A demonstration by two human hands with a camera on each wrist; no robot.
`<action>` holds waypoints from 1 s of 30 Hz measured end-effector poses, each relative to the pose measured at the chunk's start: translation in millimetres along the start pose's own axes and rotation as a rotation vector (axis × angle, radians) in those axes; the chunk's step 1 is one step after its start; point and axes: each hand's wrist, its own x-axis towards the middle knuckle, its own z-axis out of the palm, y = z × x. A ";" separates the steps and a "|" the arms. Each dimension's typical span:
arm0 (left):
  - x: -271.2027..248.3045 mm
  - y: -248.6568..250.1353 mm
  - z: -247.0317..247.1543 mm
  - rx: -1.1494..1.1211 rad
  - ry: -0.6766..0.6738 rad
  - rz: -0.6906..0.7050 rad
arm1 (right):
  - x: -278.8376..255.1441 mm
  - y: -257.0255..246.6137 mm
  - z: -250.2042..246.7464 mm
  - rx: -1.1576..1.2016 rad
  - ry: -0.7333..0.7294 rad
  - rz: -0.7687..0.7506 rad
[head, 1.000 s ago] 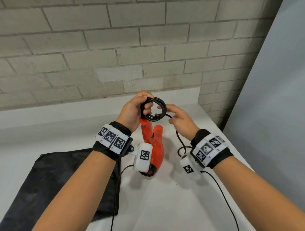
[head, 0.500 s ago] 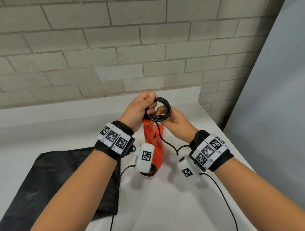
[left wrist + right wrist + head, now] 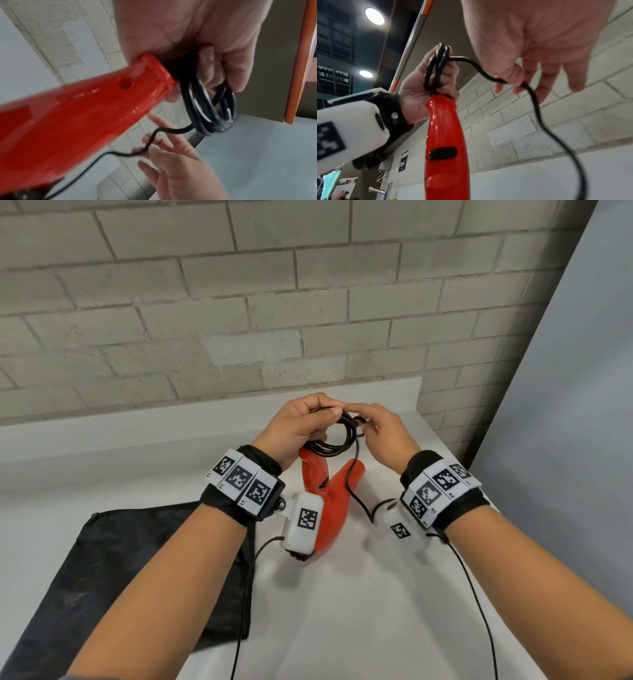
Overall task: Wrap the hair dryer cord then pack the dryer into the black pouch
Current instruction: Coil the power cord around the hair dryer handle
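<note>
The red hair dryer [image 3: 330, 508] hangs nozzle-down over the white table, in front of the brick wall. My left hand [image 3: 298, 426] grips the end of its handle together with a coil of black cord [image 3: 342, 445], the fingers curled through the loops [image 3: 214, 121]. My right hand [image 3: 383, 436] is at the coil's top right, touching the left thumb. It pinches the loose cord [image 3: 539, 115] between thumb and forefinger, the other fingers spread. The rest of the loose cord [image 3: 352, 484] drops beside the dryer. The black pouch [image 3: 120, 577] lies flat at the left, under my left forearm.
The white table [image 3: 342, 611] runs to a raised back ledge [image 3: 205, 419] below the brick wall. A grey panel [image 3: 565, 440] closes off the right side. Thin black wrist-camera cables [image 3: 245, 594] hang from both wrists.
My right hand has carried the loose cord from the coil's right side, under it and up to its top. The hanging length is shorter. My left hand keeps its grip.
</note>
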 end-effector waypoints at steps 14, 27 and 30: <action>8.9 -4.2 -14.5 -0.057 -0.117 -0.004 | 5.0 -17.5 -11.9 0.206 0.040 -0.040; 7.4 -16.8 -23.8 -0.174 -0.199 0.026 | 6.0 -21.4 -29.0 -0.068 -0.103 -0.165; 6.8 -17.3 -24.4 -0.174 -0.217 0.044 | 7.5 -22.3 -26.8 -0.106 -0.051 -0.158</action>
